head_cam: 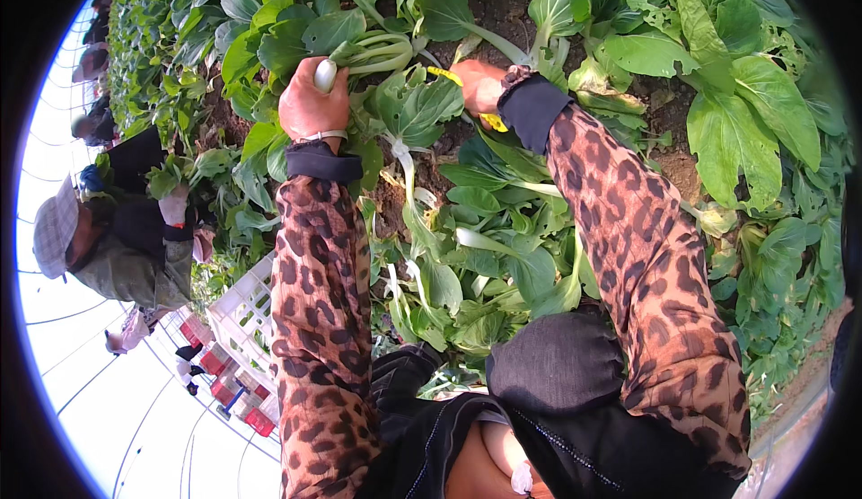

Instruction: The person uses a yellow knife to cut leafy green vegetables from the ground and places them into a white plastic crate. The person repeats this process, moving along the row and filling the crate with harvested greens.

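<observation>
My left hand [314, 103] is closed around a leafy green that looks like bok choy. The plant's white stem base [324, 76] shows between thumb and fingers. Touching that hand is a bunch of pale green stalks [384, 53]. In my right hand [479, 85] is a yellow-handled tool [493, 122]; its working part cannot be made out, so its kind is unclear. The right hand is low among the plants, close to a growing bok choy [549, 47]. Between my forearms lie loose leaves, among them one with a thick white stalk [481, 239].
A white plastic crate [246, 310] stands left of my left forearm. A person in a cap [128, 229] works among the plants at the left, with others farther off. Red and white crates [229, 381] are stacked behind. Large chewed leaves [734, 142] spread at the right.
</observation>
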The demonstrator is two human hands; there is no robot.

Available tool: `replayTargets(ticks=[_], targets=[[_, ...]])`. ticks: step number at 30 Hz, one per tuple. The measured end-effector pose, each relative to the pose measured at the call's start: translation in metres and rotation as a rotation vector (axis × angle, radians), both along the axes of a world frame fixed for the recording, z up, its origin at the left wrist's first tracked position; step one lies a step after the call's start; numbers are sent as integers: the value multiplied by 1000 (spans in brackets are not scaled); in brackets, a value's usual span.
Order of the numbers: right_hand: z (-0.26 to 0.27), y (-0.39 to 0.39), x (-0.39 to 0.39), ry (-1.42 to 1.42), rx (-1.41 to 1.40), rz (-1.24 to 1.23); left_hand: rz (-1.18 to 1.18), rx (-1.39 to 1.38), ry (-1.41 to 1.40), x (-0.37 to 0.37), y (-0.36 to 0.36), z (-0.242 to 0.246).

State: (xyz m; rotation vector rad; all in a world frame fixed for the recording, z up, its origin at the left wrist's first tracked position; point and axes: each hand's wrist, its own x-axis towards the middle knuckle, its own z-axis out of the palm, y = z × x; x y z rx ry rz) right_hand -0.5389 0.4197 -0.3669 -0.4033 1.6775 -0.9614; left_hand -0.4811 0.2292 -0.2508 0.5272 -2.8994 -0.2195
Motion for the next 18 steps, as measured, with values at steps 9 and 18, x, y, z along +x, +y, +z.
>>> replayTargets(ticks=[9, 18], targets=[[86, 99, 58, -141, -744, -910, 447, 1847, -173, 37, 21, 95], [127, 174, 77, -331, -1029, -1117, 155, 1592, -410, 39, 139, 82]])
